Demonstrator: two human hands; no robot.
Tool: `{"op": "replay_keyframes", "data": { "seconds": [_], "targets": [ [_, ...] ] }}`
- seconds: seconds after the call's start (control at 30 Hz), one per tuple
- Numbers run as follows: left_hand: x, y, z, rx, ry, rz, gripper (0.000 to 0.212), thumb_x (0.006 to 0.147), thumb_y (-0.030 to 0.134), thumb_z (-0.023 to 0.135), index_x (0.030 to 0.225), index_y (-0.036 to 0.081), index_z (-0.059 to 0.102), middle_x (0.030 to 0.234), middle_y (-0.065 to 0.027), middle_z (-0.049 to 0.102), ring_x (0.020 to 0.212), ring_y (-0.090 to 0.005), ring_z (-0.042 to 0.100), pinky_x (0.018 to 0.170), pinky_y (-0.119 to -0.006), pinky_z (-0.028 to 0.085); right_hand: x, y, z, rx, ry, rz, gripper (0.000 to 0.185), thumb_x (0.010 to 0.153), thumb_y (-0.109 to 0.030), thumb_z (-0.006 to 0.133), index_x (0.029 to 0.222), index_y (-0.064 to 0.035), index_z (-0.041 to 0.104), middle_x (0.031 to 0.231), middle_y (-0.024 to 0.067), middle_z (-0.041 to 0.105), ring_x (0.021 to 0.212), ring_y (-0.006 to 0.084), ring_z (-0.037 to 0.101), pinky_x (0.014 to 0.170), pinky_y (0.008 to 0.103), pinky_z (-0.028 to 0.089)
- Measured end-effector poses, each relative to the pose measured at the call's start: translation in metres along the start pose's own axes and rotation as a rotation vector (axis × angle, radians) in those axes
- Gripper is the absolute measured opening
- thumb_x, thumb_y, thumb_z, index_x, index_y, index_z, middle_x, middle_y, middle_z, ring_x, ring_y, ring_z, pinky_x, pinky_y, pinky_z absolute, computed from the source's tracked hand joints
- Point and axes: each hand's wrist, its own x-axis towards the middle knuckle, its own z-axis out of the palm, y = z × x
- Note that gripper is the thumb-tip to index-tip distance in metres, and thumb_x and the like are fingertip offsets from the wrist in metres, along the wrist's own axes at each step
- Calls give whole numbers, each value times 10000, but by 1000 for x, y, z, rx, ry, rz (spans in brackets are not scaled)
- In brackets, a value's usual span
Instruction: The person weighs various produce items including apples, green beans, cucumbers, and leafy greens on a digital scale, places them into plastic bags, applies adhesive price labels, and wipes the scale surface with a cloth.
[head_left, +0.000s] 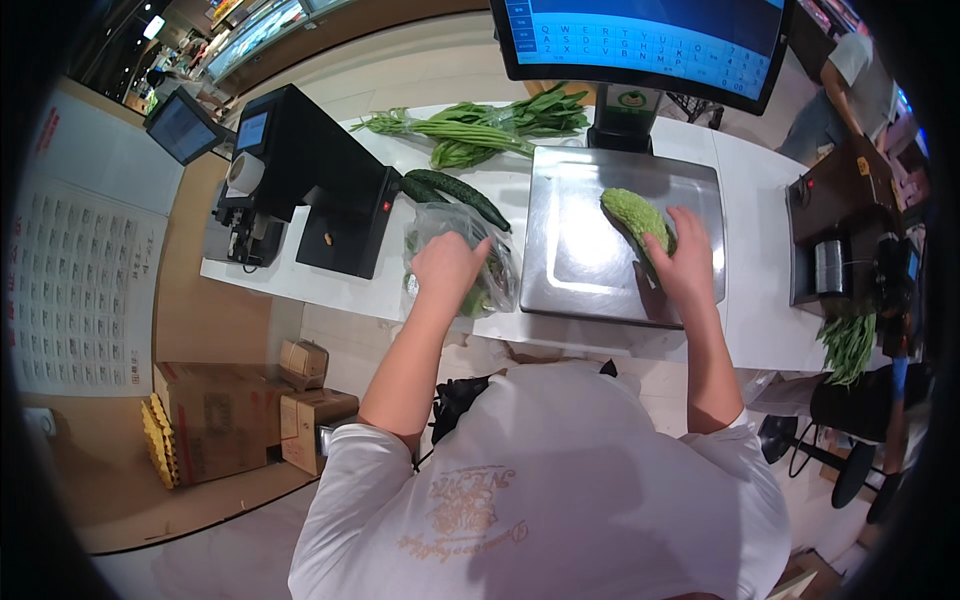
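A pale green, bumpy bitter melon (632, 214) lies aslant over the steel weighing pan (570, 270) of a scale. Around its near end are the thumb and fingers of my right hand (686, 255); whether that end is lifted off the pan I cannot tell. My left hand (448, 266) is closed on the top of a clear plastic bag (502, 266), left of the pan. Green vegetables show through the film, partly hidden by my hand. Just behind the bag lie dark green cucumbers (465, 196) on the white counter (382, 296).
Bundled leafy greens (480, 124) lie along the counter's back. Behind the pan rises a touchscreen (645, 45). A black label printer (300, 165) stands at left, a brown machine with a film roll (832, 225) at right. Green beans (847, 345) and another person (855, 90) are beyond.
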Motion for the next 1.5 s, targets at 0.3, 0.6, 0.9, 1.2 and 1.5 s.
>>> {"op": "replay_keyframes", "data": {
  "seconds": [0.3, 0.6, 0.9, 1.2, 1.5],
  "targets": [
    [-47, -53, 11, -232, -117, -18, 299, 855, 265, 543, 843, 33, 731, 811, -234, 679, 809, -421, 655, 767, -486, 523, -5, -4, 13, 30, -111, -88, 625, 797, -288, 728, 1313, 13, 543, 1242, 218, 598, 1112, 376, 573, 952, 421, 463],
    [-88, -53, 7, -370, -4, 94, 320, 913, 284, 533, 788, 36, 691, 707, -215, 649, 733, -421, 643, 688, -515, 504, -5, -166, 79, 238, -692, -306, 443, 829, -334, 662, 1090, 21, 621, 945, 225, 680, 919, 389, 651, 814, 440, 524],
    [-99, -37, 13, -443, 194, 402, 183, 861, 125, 646, 713, 18, 651, 759, -168, 635, 744, -377, 637, 658, -474, 497, 1, -202, 246, 452, -662, -358, 252, 861, -245, 580, 962, -45, 694, 949, 234, 679, 889, 375, 665, 779, 459, 535],
    [-87, -45, 28, -458, 201, 511, 116, 835, 58, 655, 832, -53, 687, 1290, -281, 565, 1181, -441, 542, 1000, -421, 435, -104, 15, -2, 322, 174, -361, 237, 821, 30, 639, 1050, -29, 662, 896, 116, 659, 799, 260, 635, 697, 333, 526],
    [-80, -35, 44, -419, -45, 519, 155, 851, 102, 658, 822, -50, 673, 1383, -310, 484, 1239, -462, 509, 1019, -421, 424, -157, 129, 5, 263, 247, 229, 234, 836, -56, 697, 1066, -35, 652, 1112, 111, 639, 995, 265, 615, 788, 326, 525]
  ]
}}
